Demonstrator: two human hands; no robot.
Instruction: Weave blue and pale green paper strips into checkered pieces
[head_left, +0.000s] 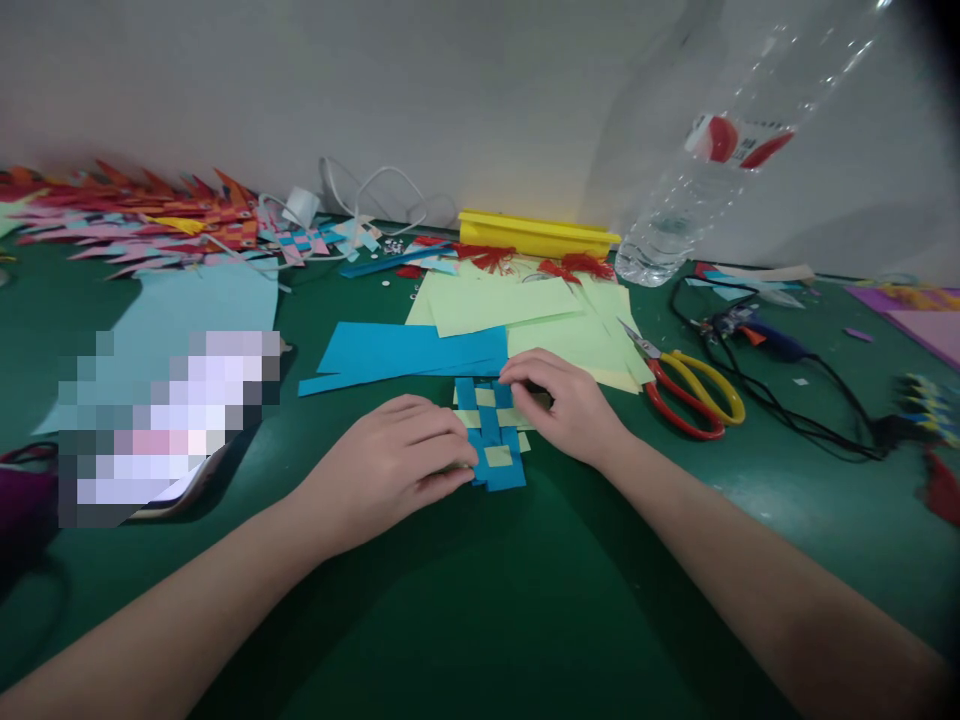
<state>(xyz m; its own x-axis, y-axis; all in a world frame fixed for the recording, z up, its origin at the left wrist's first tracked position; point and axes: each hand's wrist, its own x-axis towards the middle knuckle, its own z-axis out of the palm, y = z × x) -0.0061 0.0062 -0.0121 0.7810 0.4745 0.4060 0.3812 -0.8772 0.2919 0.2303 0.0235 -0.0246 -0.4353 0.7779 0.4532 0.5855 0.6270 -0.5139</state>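
A small checkered weave of blue and pale green paper strips (490,425) lies on the green table in front of me. My left hand (397,460) is closed at its left edge, thumb and fingertips together on the paper. At its upper right corner, my right hand (562,402) pinches the end of a blue strip between thumb and forefinger. Just behind the weave are blue paper sheets (397,348) with a loose cut strip. Pale green paper sheets (510,300) are stacked farther back, partly under scissors (686,390) with one red and one yellow handle.
On the left, a blurred-out phone (187,425) rests on light blue paper (202,295). Folded paper pieces (150,220) pile along the wall. A yellow plastic holder (536,235) and a clear bottle (697,190) stand behind. A glue gun (772,338) with black cord lies right.
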